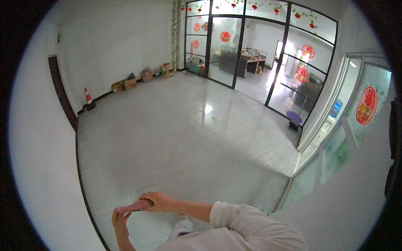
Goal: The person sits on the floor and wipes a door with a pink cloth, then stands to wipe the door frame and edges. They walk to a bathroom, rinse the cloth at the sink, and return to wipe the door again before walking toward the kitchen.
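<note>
Near the bottom of the head view, my left hand (118,217) and my right hand (159,202) grip a small pink object (137,205) from either end. It is long and narrow and may be folded cloth; its exact kind is hard to make out. My right forearm crosses in front of my body, and its upper part is in a pale sleeve (248,216). The left hand bends at the wrist, with its fingers curled over the object's left end. Beneath both hands lies the grey polished floor (157,150).
A dark door (61,86) and a traffic cone (88,96) stand at the left wall. Cardboard boxes (124,85) and a wooden stool (167,69) line the far wall. Glass partitions with black frames (241,50) enclose an office; a purple-headed mop or broom (294,117) leans there.
</note>
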The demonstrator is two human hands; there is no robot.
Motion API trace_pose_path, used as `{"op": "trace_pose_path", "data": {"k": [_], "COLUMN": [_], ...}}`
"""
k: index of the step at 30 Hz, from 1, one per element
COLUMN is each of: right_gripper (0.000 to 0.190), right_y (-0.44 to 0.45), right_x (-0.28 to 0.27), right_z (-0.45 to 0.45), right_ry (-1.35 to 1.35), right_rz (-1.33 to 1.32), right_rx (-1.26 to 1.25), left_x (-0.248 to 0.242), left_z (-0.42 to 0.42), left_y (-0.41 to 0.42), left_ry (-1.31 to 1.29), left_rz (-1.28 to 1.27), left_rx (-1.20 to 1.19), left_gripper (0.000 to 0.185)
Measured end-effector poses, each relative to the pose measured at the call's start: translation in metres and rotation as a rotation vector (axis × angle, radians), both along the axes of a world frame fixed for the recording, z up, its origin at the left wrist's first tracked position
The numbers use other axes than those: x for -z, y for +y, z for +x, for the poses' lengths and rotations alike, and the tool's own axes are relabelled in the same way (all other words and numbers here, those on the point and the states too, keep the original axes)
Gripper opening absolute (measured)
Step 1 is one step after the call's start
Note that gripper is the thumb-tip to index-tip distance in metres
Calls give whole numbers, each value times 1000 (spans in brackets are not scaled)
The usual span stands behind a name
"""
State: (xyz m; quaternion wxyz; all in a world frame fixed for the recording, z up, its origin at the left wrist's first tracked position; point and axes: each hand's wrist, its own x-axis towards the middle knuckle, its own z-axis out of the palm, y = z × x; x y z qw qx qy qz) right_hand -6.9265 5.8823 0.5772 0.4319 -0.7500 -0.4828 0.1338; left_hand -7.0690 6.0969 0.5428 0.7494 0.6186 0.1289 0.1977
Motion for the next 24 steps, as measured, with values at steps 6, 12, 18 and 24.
{"op": "trace_pose_path", "data": {"k": [6, 12, 18, 24], "right_gripper": [35, 34, 31, 50], "right_y": [-76, -237, -382, -423], "right_x": [-4, -21, -3, -52], "right_z": [214, 366, 497, 692], "right_ry": [265, 661, 692, 701], "right_rz": [-161, 420, 596, 194], "right_rx": [337, 704, 1058, 1055], "left_x": [0, -46, -38, -23], "left_z": [266, 542, 764, 938], "left_y": [-30, -203, -350, -412], "left_ry": [-54, 138, 46, 9], "left_rz": [-76, -145, 218, -178], "left_rx": [287, 683, 1028, 818], "left_gripper": [17, 19, 20, 21]}}
